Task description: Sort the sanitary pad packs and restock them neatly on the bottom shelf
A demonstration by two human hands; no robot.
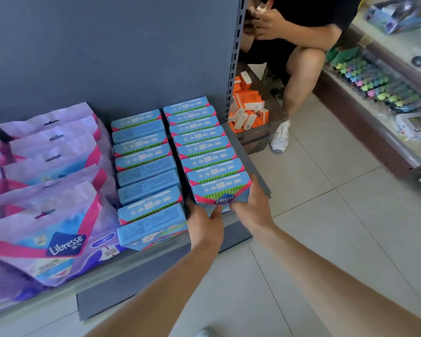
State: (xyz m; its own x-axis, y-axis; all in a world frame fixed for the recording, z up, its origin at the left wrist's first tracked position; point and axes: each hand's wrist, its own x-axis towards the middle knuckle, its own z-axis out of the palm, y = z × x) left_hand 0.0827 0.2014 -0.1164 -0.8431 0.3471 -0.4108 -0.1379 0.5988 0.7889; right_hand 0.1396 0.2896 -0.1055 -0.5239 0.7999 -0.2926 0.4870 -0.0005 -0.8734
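Two rows of blue Libresse pad packs stand on edge on the grey bottom shelf (pixel 250 156). The front pack of the right row (pixel 219 188) is held between both hands. My left hand (pixel 204 220) grips its lower left corner, thumb on the front face. My right hand (pixel 250 203) grips its right side. The left row of blue packs (pixel 144 164) ends in a pack lying tilted at the front (pixel 153 233). Large purple and pink Libresse bags (pixel 46 190) fill the shelf's left part, overlapping each other.
A seated person (pixel 299 45) in black clothes and a white shoe is just right of the shelf upright (pixel 233 57). A dark bin of orange and white boxes (pixel 248 105) stands beside it. A glass counter (pixel 384 98) with small goods runs along the right. Pale floor tiles lie below.
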